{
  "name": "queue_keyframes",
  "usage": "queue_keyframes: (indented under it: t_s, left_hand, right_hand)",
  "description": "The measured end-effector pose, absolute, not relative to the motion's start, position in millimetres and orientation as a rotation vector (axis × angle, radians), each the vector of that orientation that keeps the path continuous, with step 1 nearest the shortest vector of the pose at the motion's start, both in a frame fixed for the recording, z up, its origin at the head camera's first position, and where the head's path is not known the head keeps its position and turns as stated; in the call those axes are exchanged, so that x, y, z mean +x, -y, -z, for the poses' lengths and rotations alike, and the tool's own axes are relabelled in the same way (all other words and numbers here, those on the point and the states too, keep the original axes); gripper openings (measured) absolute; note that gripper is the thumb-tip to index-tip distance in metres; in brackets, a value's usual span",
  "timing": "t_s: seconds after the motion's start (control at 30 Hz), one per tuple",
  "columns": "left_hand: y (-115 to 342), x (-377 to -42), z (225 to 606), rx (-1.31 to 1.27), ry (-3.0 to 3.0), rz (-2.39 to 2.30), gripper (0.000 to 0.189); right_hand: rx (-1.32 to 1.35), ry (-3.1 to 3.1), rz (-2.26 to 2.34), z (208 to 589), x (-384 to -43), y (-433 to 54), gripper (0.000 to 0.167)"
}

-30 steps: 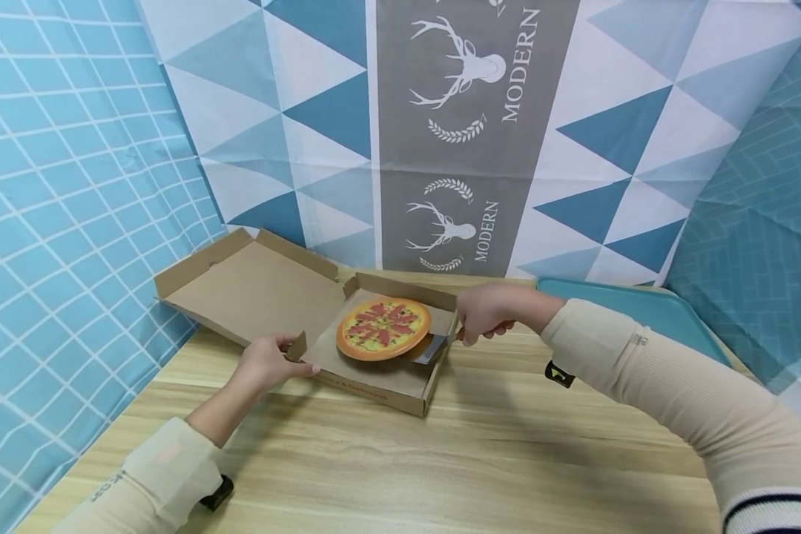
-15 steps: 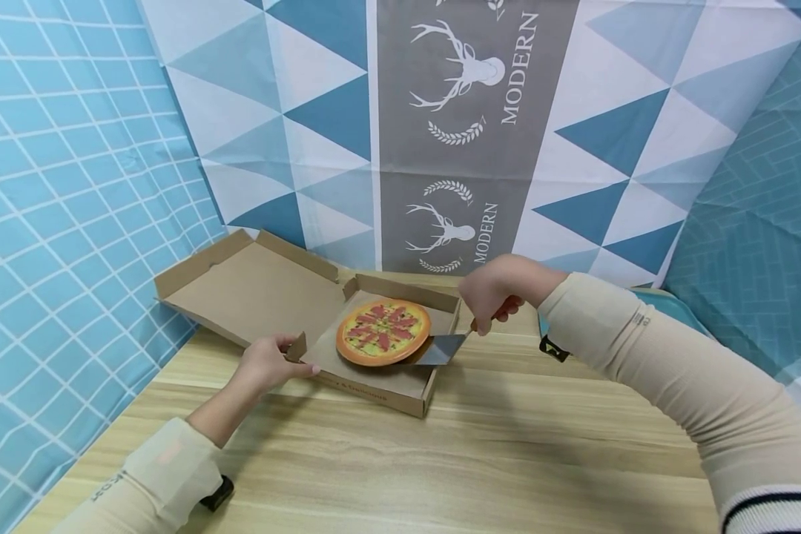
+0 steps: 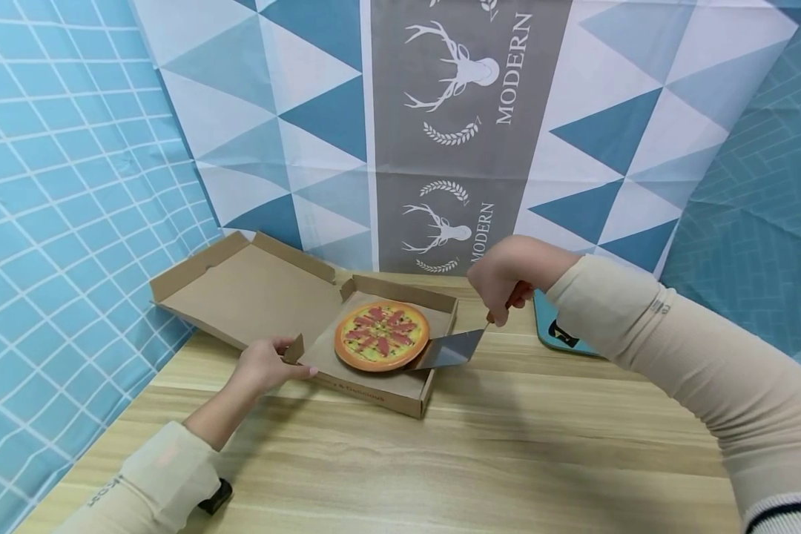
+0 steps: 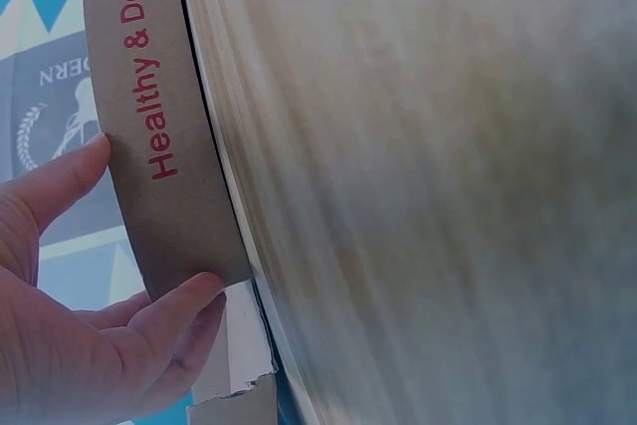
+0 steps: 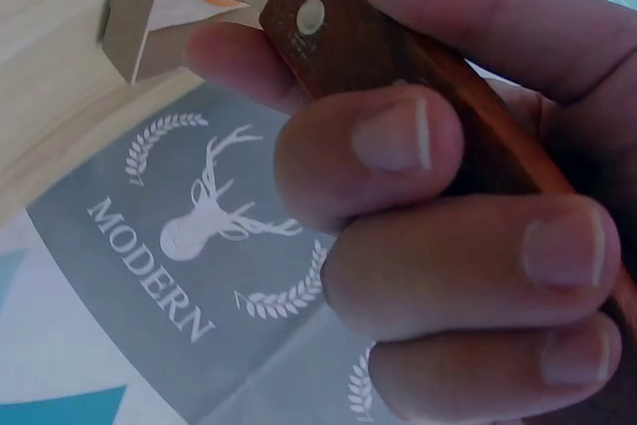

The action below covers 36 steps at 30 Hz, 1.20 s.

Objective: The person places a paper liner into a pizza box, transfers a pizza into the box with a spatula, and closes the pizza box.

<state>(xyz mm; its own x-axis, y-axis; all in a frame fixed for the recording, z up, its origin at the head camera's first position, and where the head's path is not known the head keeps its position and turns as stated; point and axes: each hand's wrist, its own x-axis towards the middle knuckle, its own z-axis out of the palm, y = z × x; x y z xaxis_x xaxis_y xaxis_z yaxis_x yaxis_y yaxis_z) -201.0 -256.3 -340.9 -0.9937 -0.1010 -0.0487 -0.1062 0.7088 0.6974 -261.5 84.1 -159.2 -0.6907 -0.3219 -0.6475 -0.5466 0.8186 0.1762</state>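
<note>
A pizza (image 3: 382,335) with an orange rim and red toppings lies in the open cardboard pizza box (image 3: 403,404). My left hand (image 3: 263,365) holds the box at its front left corner; in the left wrist view, thumb and fingers are bent about the end of the lettered side wall (image 4: 149,146). Above the box's right side, my right hand (image 3: 505,274) grips a spatula by its brown wooden handle (image 5: 398,57), the fingers wrapped round it. The metal spatula blade (image 3: 455,348) slants down over the right wall, and its front end is hidden beneath the pizza's right edge.
The box lid (image 3: 260,285) lies folded back to the left, against the tiled-pattern curtain. A teal tray (image 3: 546,326) sits at the back right, partly behind the right sleeve. Wood-grain table (image 3: 374,475) stretches in front of the box; a patterned cloth hangs behind.
My right hand has risen and moved right, and more of the spatula blade shows from under the pizza. The pizza now lies flatter in the box. My left hand keeps its hold.
</note>
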Motion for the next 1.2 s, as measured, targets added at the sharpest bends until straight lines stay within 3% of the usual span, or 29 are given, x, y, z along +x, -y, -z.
queue_keyframes:
  t_s: [0.6,0.9,1.2]
  left_hand:
    - [256.5,-202.1,341.9,-0.172,-2.910,-1.143,0.091]
    - [255.1,-201.2,341.1,-0.172,-2.901,-1.151,0.090]
    - [252.4,-201.8,338.8,-0.153,-2.903,-1.135,0.087]
  right_hand:
    - [-0.566,-2.420,-0.329,145.6,-254.5,-133.4,0.016]
    - [-0.777,-2.492,-0.146,177.7,-246.1,-173.3,0.017]
    - [-1.025,-2.703,-0.065,212.6,-227.5,-195.4,0.034]
